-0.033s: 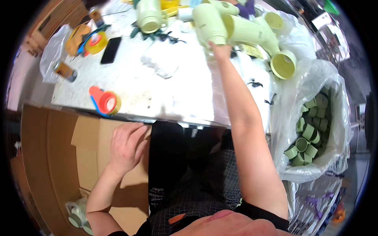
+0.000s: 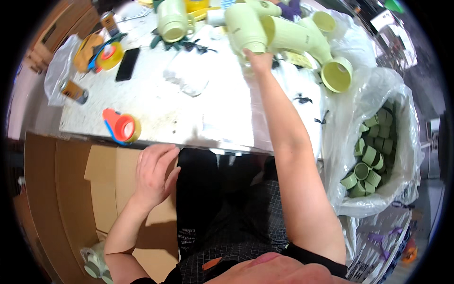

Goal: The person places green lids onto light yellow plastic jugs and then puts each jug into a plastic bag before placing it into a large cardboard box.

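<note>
My right hand (image 2: 260,60) reaches across the white table (image 2: 156,102) with its fingers closed on the narrow near end of a light green bottle (image 2: 246,29). Other light green bottle bodies lie beside it, among them a long one (image 2: 293,38) and one whose round open end (image 2: 337,75) faces me. My left hand (image 2: 155,173) hangs at the table's front edge, above a cardboard box. It holds nothing; its fingers are loosely bent and the thumb stands apart. A green jug with a handle (image 2: 172,21) sits farther left at the back.
Red-and-yellow tape dispensers (image 2: 125,128), a black phone (image 2: 127,64) and spray cans (image 2: 74,91) are on the left. On the right, a plastic-lined bin (image 2: 347,142) holds several green caps (image 2: 362,171). The open cardboard box (image 2: 71,189) stands at lower left. Another person's purple sleeve (image 2: 289,10) shows at the back.
The whole view has shifted slightly to one side. My right hand stays on the bottle and my left hand keeps its place by the table edge.
</note>
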`<state>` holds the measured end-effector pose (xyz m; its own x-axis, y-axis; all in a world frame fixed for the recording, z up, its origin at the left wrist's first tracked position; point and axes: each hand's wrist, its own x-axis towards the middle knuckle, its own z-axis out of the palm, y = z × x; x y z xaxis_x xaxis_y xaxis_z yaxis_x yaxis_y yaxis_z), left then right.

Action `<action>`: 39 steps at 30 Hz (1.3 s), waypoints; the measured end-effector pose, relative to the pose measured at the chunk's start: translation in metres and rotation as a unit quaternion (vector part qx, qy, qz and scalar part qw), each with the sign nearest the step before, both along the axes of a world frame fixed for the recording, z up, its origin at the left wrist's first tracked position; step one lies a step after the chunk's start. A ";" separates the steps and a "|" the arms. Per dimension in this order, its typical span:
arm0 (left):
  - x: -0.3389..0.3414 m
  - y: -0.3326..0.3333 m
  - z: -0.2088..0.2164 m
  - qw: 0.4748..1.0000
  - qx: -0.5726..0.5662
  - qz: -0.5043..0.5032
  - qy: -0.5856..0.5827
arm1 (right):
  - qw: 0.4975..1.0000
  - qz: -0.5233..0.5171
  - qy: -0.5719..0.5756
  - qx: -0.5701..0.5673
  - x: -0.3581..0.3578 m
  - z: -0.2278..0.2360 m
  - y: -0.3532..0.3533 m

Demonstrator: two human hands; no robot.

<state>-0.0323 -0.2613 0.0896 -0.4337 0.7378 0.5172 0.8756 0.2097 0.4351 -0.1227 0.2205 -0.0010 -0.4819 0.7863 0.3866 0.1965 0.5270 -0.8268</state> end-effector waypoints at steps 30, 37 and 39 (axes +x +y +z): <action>0.173 0.067 0.005 0.663 0.169 0.072 -0.726 | 0.957 -0.249 0.127 -0.080 0.518 0.040 -0.105; 0.185 0.058 0.015 0.636 0.142 0.040 -0.757 | 0.926 0.187 0.309 -0.113 0.484 0.064 -0.186; 0.190 0.051 0.015 0.623 0.138 0.048 -0.769 | 0.922 0.211 0.282 -0.159 0.484 0.087 -0.176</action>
